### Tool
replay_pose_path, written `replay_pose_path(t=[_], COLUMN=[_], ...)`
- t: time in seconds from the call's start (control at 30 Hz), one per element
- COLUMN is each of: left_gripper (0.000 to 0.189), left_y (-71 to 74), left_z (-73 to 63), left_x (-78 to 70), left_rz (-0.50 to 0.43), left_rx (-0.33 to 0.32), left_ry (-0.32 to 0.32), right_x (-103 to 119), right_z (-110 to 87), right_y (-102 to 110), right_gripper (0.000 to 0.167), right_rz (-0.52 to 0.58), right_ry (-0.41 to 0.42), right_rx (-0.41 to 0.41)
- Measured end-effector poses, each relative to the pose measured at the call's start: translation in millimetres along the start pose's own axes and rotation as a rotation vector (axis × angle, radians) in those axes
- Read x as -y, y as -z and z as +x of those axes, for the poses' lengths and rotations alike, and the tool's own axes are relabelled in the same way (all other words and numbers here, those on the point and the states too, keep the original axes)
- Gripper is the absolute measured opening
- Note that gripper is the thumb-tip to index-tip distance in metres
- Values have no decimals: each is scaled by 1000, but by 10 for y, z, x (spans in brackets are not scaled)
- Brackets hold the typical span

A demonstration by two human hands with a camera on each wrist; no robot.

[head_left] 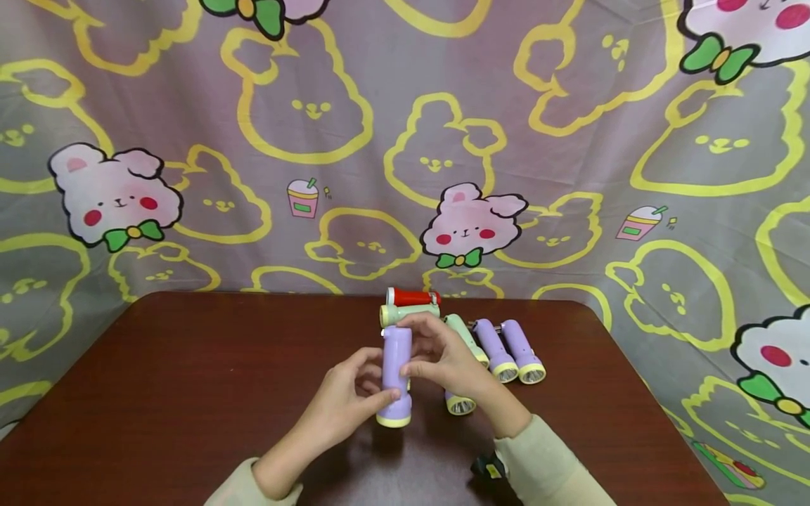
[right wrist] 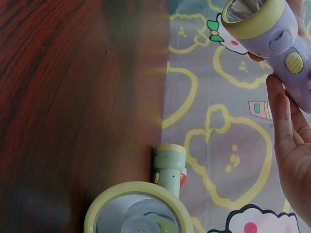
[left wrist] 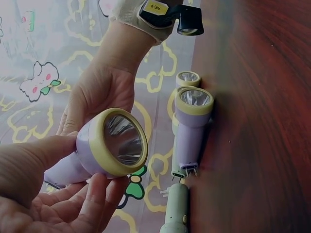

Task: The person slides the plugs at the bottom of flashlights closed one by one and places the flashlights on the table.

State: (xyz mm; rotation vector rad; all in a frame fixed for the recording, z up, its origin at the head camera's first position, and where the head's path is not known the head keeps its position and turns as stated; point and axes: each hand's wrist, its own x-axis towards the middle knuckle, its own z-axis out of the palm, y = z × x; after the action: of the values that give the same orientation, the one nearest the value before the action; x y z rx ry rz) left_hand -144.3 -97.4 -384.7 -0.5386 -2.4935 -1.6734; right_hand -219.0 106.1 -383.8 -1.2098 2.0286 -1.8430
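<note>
A purple flashlight (head_left: 396, 358) with a cream rim stands nearly upright between both hands, above the table, its lens end down. My left hand (head_left: 346, 397) grips it near the lens end, thumb on the front. Higher up, my right hand (head_left: 446, 355) holds the body by its side, with fingers reaching the tail end. In the left wrist view the lens of this flashlight (left wrist: 116, 143) faces the camera. The right wrist view shows a cream switch on the flashlight (right wrist: 277, 43). Partly hidden below the right hand lies another purple flashlight (head_left: 460, 404).
On the brown table (head_left: 209, 393), two purple flashlights (head_left: 520, 351) and a green flashlight (head_left: 464, 337) lie to the right. Another green flashlight (head_left: 411, 313) and a red flashlight (head_left: 418, 297) lie at the back edge. A patterned curtain (head_left: 354, 183) hangs behind.
</note>
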Motion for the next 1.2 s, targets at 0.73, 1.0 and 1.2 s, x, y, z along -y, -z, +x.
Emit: replay_pose_path(t=[0.73, 1.0, 1.2], left_gripper=[45, 46, 47], left_y=[2, 9, 13], left_z=[-4, -3, 5], left_x=[-34, -17, 4], left_rz=[-7, -20, -11], left_rx=[4, 7, 14], left_ry=[14, 8, 16], right_x=[10, 31, 19], right_z=[-28, -23, -16], right_y=[-21, -40, -67], right_gripper=[54, 56, 55], right_rz=[8, -5, -17], right_ry=[12, 3, 17], right_rx=[-32, -54, -68])
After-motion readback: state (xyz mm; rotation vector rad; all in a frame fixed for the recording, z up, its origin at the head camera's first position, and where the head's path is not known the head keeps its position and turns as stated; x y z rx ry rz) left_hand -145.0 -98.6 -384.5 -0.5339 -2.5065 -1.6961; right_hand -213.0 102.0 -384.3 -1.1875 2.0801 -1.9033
